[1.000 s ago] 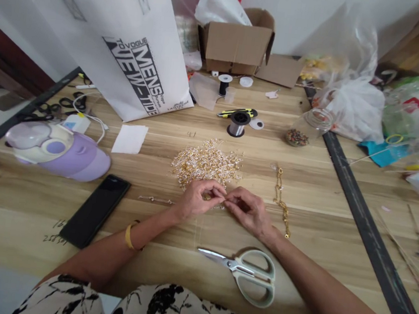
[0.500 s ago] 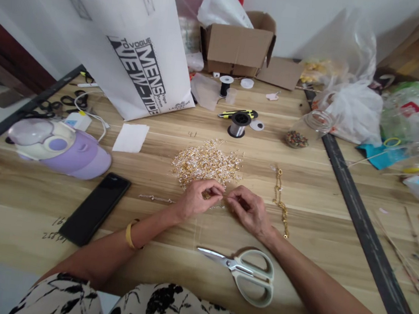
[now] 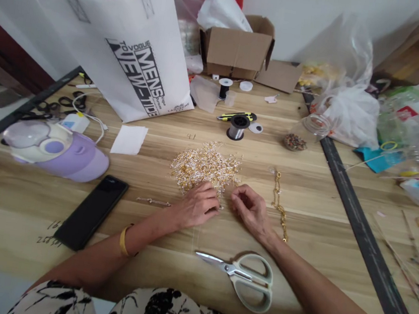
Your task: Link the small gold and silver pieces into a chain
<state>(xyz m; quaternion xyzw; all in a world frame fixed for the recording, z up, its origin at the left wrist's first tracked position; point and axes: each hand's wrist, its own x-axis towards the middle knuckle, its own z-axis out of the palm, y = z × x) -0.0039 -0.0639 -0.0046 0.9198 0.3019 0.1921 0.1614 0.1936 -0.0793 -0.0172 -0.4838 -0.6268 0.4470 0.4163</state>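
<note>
My left hand is palm down at the near edge of a loose pile of small gold and clear beaded pieces. Its fingers are curled closed, with the fingertips hidden. A thin chain runs along the table to its left, partly covered by that hand. Just right of the pile, my right hand has thumb and forefinger pinched together; whatever lies between them is too small to name. Beside it rests a gold chain. Scissors with pale handles lie below both hands.
Wire spools and a yellow-black cutter lie beyond the pile, with a bead jar on its side to the right. To the left are a phone, a purple bottle and a white paper bag.
My left hand has turned palm down and its fingers have dropped toward the table, covering more of the thin chain. The two hands' fingertips are farther apart. The right hand has barely moved.
</note>
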